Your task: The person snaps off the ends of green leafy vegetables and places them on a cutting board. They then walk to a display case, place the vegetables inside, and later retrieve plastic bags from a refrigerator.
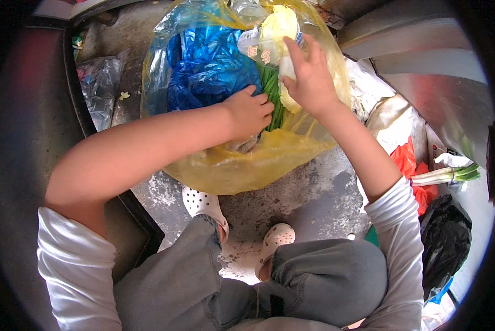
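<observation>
A large yellow translucent plastic bag [247,168] lies wide-mouthed on the floor before me. In it are a shiny blue plastic bag [203,66], a bundle of long green stalks [270,91] and a pale yellow napa cabbage [280,23]. My left hand [248,113] rests at the lower right edge of the blue bag, beside the stalks, fingers curled down; what lies under them is hidden. Over the cabbage's white part reaches my right hand [311,77], thumb and fingers spread. Whether it touches the cabbage is unclear.
Clear plastic packaging [101,88] lies by a dark cabinet [32,138] on the left. To the right are a red bag [406,160], scallions [446,174] and a black plastic bag [446,237]. Metal panels [424,60] rise beyond. My white perforated clogs [200,201] stand on worn grey flooring.
</observation>
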`<state>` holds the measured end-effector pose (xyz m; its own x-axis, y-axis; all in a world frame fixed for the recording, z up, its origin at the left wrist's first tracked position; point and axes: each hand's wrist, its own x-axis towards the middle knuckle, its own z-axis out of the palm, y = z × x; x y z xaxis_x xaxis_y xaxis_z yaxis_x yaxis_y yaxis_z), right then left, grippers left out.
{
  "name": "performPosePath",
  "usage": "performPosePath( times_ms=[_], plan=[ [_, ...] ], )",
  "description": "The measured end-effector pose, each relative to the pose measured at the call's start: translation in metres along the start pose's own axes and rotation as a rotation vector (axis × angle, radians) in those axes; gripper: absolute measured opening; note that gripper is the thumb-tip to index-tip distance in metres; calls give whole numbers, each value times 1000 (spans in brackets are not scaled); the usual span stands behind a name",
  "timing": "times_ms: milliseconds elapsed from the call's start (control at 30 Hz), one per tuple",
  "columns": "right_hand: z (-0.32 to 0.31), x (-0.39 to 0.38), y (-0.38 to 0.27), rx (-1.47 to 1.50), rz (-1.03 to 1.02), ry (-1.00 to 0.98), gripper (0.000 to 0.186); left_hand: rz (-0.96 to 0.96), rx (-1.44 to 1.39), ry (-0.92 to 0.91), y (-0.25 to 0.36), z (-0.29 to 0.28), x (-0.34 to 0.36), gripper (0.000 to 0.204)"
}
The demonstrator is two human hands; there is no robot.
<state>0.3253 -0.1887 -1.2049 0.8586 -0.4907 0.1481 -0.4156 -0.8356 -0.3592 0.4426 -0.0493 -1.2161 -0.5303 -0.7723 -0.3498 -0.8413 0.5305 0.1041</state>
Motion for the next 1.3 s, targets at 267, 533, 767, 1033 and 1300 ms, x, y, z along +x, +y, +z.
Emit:
performPosePath(
  times_ms=[267, 533, 767, 1033, 1300],
  plan=[
    [-18, -47, -7, -286, -346, -271, 60, -99, 194, -338, 18, -40, -33, 30],
    [-54, -78, -32, -105, -403, -1235, 27, -123, -243, -614, 0, -54, -43, 23],
    [-61, -84, -54, -111, -477, -1132, 25, -498, -642, -509, 11, -67, -26, 54],
    [-39, -87, -48, 38, -354, -1321, 23, -211, -471, -786, 25, -71, -41, 39],
    [-27, -91, -56, 101, -234, -1292, 25, -217, -531, -634, 25, -58, -37, 43]
  ],
)
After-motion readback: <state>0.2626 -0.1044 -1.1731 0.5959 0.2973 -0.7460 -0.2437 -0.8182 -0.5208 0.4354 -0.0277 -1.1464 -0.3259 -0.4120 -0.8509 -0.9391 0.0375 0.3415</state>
